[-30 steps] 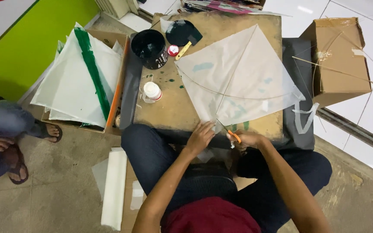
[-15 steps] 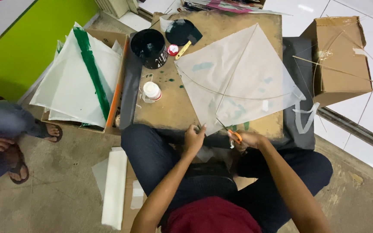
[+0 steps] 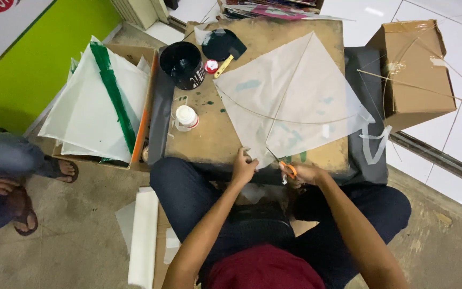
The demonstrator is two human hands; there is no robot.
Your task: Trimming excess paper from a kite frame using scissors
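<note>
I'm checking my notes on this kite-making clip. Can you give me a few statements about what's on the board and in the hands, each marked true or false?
1. The left hand rests on the lower edge of the white kite. True.
2. The right hand holds a paintbrush. False: it holds orange-handled scissors at the kite's bottom tip.
3. A black cup stands on the board, left of the kite. True.
4. The small white bottle lies on top of the kite. False: it sits on the bare board, apart from the kite.
5. A cardboard box stands to the right of the board. True.
</note>
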